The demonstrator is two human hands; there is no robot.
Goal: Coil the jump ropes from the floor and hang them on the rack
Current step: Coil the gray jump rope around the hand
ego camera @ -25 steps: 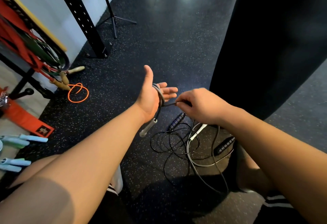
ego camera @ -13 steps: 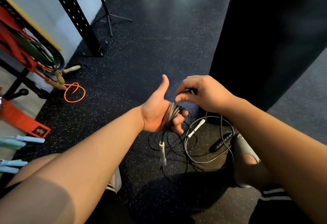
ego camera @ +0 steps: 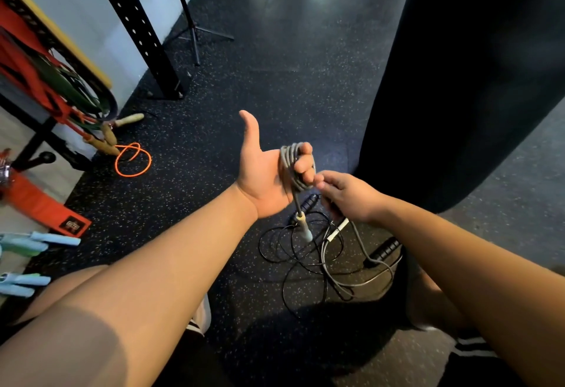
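Observation:
A grey jump rope (ego camera: 289, 169) is wound in several loops round the fingers of my left hand (ego camera: 263, 178), whose thumb points up. One of its pale handles (ego camera: 304, 227) hangs below that hand. My right hand (ego camera: 348, 198) pinches the same rope just right of the coil, and its loose length trails to the floor. A black jump rope (ego camera: 293, 252) lies tangled on the floor under my hands, with black handles (ego camera: 382, 252). An orange rope (ego camera: 133, 160) with wooden handles lies by the rack (ego camera: 39, 138) at the left.
A black punching bag (ego camera: 452, 80) stands close on the right. A black perforated upright (ego camera: 137, 28) and a thin stand (ego camera: 189, 19) rise at the back left. Red and green bands hang on the rack. Blue handles (ego camera: 27, 246) lie at the left edge. My knees flank the ropes.
My left hand has turned and lifted with more grey loops round its fingers. My right hand has dropped from above the coil to its lower right, drawing the rope round.

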